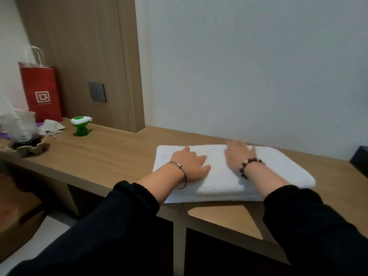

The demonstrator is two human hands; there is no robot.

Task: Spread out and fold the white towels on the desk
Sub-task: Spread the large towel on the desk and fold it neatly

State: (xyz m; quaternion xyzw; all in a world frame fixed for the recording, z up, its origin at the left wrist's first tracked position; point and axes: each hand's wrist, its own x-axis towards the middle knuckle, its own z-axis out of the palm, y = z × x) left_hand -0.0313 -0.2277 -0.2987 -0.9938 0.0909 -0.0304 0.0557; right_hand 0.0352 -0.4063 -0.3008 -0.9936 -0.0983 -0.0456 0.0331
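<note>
The white towel lies folded in a thick rectangle directly under both your hands, on the desk. Its long axis runs left to right across you. Your left hand and right hand rest flat on top, side by side but apart, gripping nothing. The longer uncovered stretch lies beyond your right hand.

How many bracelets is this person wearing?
2. A silver bangle is on the wrist of the left hand, a beaded bracelet on that of the right hand; both hands lie flat on the white towel. Dark sleeves could hide more.
</note>
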